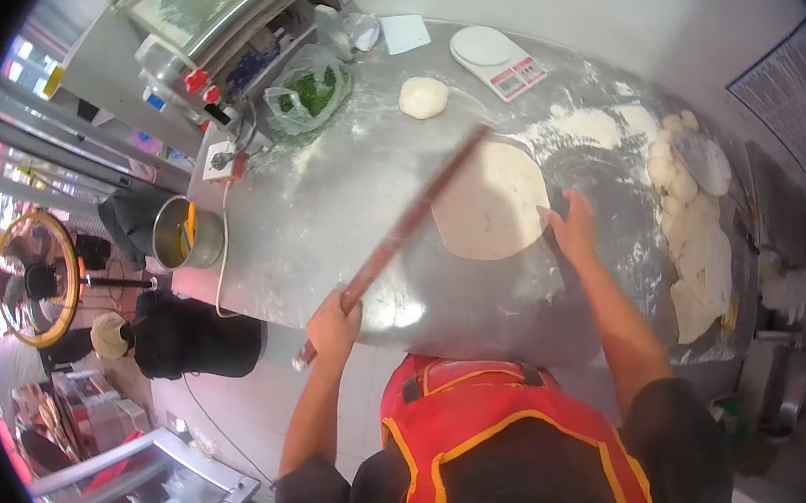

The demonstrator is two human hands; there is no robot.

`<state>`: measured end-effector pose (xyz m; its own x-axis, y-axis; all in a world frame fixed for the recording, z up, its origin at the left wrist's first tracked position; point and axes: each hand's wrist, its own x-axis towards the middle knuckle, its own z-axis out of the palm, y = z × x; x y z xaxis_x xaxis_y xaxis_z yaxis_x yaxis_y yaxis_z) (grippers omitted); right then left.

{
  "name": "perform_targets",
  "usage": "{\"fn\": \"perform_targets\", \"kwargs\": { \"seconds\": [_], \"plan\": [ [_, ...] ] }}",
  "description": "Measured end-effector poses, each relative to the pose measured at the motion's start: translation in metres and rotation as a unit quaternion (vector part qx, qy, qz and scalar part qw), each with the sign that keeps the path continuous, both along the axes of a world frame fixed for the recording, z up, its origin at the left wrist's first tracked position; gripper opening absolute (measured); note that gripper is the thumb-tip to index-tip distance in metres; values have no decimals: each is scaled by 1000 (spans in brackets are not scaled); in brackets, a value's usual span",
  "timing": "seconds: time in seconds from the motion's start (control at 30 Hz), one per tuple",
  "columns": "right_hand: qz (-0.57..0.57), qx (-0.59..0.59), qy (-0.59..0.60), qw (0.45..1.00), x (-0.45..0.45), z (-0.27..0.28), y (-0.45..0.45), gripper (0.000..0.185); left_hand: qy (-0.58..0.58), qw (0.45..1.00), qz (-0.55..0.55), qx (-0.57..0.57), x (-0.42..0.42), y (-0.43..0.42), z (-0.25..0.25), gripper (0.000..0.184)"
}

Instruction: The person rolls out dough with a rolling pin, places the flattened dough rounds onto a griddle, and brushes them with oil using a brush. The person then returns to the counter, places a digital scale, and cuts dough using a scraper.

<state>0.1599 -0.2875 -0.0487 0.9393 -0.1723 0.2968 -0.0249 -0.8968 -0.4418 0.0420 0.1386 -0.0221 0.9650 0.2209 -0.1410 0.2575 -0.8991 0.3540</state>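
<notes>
Dough sheet (497,210) lies flat on the counter (294,238), just left of the right hand (573,224) and well up and to the right of the left hand (334,325), so the right is the nearer. That right hand is loosely open, thumb and fingers parted, the thumb at the sheet's right edge; whether it pinches the dough I cannot tell. The left hand is closed around a rolling pin (406,230) close to its lower end. The pin's long axis slants from lower left to upper right, crossing the sheet's upper-left border; its far end is blurred, and contact with the dough is unclear. Beyond the sheet sit a dough ball (423,98) and a scale (499,60), both apart from it. Strewn flour (591,126) lies off its upper right, and piled dough pieces (678,178) line the counter farther right, past the right hand.
</notes>
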Motion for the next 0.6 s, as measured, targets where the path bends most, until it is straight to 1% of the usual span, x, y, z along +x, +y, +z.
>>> {"fn": "perform_targets", "kwargs": {
  "seconds": [0.07, 0.1, 0.17, 0.2, 0.3, 0.37, 0.4, 0.43, 0.47, 0.5, 0.53, 0.57, 0.6],
  "plan": [
    [-62, 132, 109, 983, 20, -53, 0, 56, 11, 998, 64, 15, -2, 7, -9, 28],
    [-90, 197, 160, 963, 29, -63, 0, 59, 15, 996, 78, 26, 1, 9, -11, 29],
    [-141, 166, 237, 947, 40, -38, 15, 57, 22, 993, 109, 50, 10, 11, -12, 31],
    [-165, 152, 275, 935, 47, -28, 21, 56, -23, 994, 93, 49, 16, 11, -14, 34],
    [-46, 108, 240, 964, 58, -43, 13, 41, -148, 987, 36, 42, 28, 3, -26, 42],
    [10, 12, 65, 998, 46, -49, 41, 25, -204, 976, -35, -73, 54, -31, -21, 49],
    [55, 54, 137, 988, 34, 5, 71, 19, -226, 962, -74, -132, 69, -51, -16, 53],
    [168, 116, 54, 977, 28, -16, 87, 15, -231, 947, -109, -193, 85, -75, -14, 51],
    [173, 17, 116, 978, 12, 18, 117, 13, -220, 937, -135, -236, 98, -99, -13, 50],
    [215, 78, 82, 970, -9, 48, 137, 14, -200, 931, -153, -266, 109, -121, -12, 48],
    [292, 206, -33, 933, -29, 77, 149, 17, -180, 928, -168, -279, 116, -139, -11, 46],
    [334, 261, -51, 904, -44, 64, 155, 22, -160, 927, -184, -285, 120, -152, -8, 45],
    [328, 258, 11, 909, -59, 71, 154, 27, -142, 929, -200, -276, 122, -162, -5, 43]
  ]
}}
